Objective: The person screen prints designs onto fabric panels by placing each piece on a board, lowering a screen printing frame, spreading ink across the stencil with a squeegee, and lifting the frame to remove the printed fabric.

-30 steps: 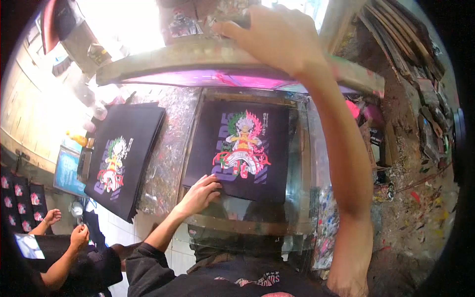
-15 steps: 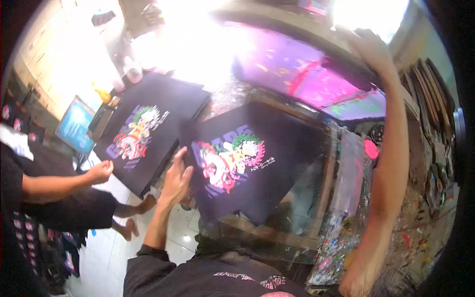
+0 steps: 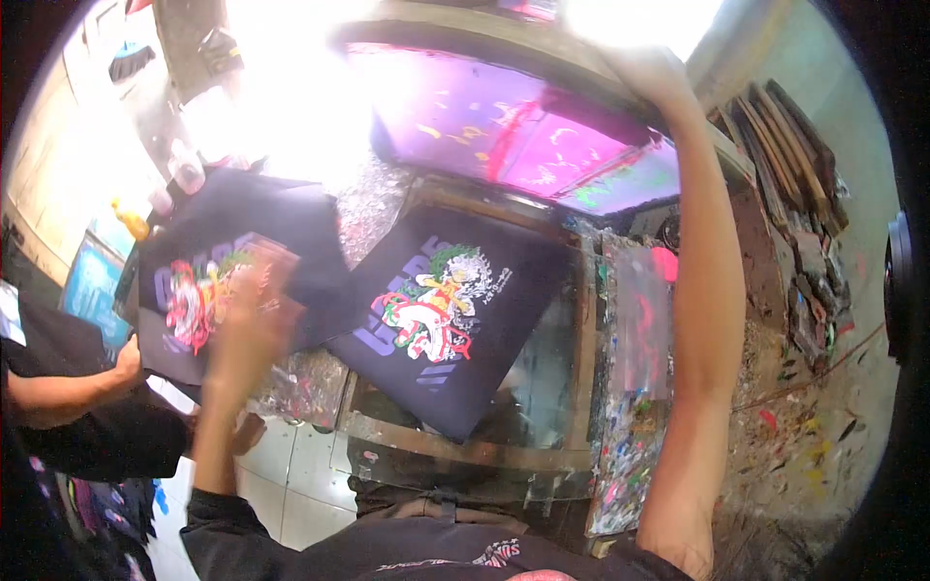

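Observation:
My left hand [image 3: 257, 305] is smeared by motion over a dark printed fabric panel [image 3: 315, 228] at the left; I cannot make out its fingers. Another dark fabric panel [image 3: 518, 290] lies on the glass-topped table in the middle, bearing a colourful cartoon figure and purple lettering. High at the right, my right hand [image 3: 654, 82] is closed on the upper edge of a tilted-up printing screen [image 3: 542, 121], though glare washes out its fingertips. The screen's mesh glows pink and purple with ink streaks.
A co-worker's hand [image 3: 126, 363] is at the left panel's near edge. Bottles [image 3: 184, 165] stand behind it. A paint-spattered ledge [image 3: 630, 426] runs along the table's right side, and wooden frames [image 3: 785, 155] lean against the wall. Tiled floor [image 3: 300, 465] shows below.
One printed panel has shifted left from the middle table onto the left one, with my left hand moving along. Another printed panel now shows beneath. The co-worker's hand reaches the left panel.

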Tool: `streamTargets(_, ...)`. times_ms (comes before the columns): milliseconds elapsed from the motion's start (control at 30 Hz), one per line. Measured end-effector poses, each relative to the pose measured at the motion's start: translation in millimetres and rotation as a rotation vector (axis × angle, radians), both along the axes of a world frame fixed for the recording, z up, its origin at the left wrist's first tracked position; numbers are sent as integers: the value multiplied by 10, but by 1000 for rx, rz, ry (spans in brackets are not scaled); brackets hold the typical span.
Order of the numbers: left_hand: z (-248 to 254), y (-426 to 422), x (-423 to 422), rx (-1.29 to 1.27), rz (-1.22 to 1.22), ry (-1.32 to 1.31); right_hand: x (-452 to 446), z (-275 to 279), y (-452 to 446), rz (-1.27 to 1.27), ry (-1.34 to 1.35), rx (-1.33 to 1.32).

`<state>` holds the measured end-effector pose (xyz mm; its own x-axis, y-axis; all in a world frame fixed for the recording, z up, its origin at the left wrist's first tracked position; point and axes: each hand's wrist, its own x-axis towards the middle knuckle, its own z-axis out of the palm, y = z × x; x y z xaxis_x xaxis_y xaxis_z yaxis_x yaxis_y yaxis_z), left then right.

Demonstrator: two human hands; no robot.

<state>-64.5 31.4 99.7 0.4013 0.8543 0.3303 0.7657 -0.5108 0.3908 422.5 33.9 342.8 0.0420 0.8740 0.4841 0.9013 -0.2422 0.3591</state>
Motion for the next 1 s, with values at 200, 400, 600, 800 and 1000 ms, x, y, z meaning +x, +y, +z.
streamTargets(200,-1836,-936,1883,52,-688,265,-8,210,232,96,456,82)
streamTargets(400,-1645,-1312,3041,43,-520,437,-164,109,-125,244,558,112)
streamTargets(600,-1661,-2284,4186,65,-1436,-234,49,103,182,347,522,186)
streamTargets(800,-1398,-1067,3230,-228,-638,-145,-196,174,-322,210,577,164)
streamTargets(1000,-1842,-499,2408,76,-342,399,5,95,208,316,642,132)
